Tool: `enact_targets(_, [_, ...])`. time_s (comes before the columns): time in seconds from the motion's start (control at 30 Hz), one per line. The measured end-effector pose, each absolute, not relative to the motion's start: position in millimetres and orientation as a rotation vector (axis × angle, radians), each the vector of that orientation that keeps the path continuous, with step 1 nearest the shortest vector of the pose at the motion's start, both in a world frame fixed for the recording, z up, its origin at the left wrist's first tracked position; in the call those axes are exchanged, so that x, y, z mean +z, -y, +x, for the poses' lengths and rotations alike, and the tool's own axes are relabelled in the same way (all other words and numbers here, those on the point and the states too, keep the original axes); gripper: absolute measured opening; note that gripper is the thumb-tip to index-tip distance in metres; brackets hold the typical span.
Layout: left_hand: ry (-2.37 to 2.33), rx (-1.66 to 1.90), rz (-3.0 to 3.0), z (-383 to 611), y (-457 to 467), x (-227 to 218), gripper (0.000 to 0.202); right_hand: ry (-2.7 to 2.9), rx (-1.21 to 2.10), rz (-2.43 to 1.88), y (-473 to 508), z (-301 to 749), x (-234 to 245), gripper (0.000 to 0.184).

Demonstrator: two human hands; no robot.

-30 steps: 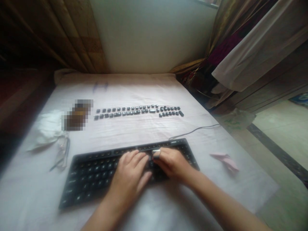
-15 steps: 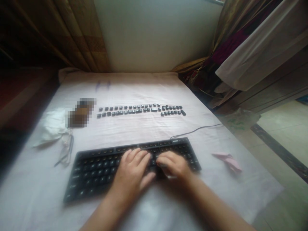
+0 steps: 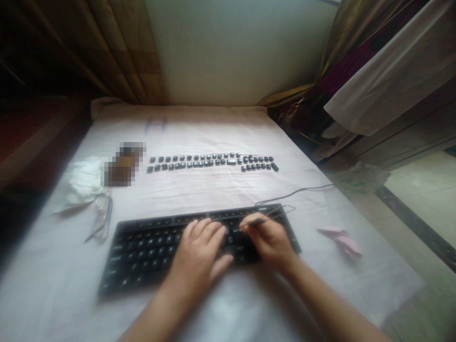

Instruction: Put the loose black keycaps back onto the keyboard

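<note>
A black computer keyboard lies in front of me, its top row and right part showing several bare key places. My left hand rests flat over its middle, fingers stretched and thumb apart. Over the keyboard's right part, my right hand is closed, thumb and fingers pinched round a thin tool that looks like a wire keycap puller. Its thin wire end sticks out up and to the right. Whether the fingertips also hold a keycap is too blurred to tell. Beyond the keyboard, loose black keycaps lie in rows on the white cloth.
Left of the keycaps are a blurred-out item, a crumpled white cloth and eyeglasses. A folded pink cloth lies on the right of the covered surface. The keyboard's cable runs off its right edge.
My right hand has turned and moved slightly right, and the tool's wire end, earlier low under the hand, now points up to the right. My left hand stays in place on the keyboard.
</note>
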State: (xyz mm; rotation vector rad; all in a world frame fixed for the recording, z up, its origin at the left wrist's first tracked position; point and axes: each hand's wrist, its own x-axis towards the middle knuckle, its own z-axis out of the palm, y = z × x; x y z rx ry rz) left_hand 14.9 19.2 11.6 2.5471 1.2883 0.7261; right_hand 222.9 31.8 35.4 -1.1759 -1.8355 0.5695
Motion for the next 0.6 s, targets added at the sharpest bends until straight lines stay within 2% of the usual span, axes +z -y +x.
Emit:
enact_targets(0.2, [-1.29,0.726,2.578,14,-18,14,0.043,1.673,0.465,-1.394,-32,246,34,0.011])
enact_targets(0.33, [-1.244,0.72,2.654,16,-17,16,0.037,1.516,0.516,-1.583,-31,263,38,0.02])
enact_targets(0.5, [-1.15,0.617,2.758,28,-19,18,0.041,1.555,0.703,-1.507,-26,261,34,0.027])
enact_targets(0.6, [-1.164,0.581,2.779,33,-19,19,0.042,1.473,0.693,-1.496,-25,261,29,0.028])
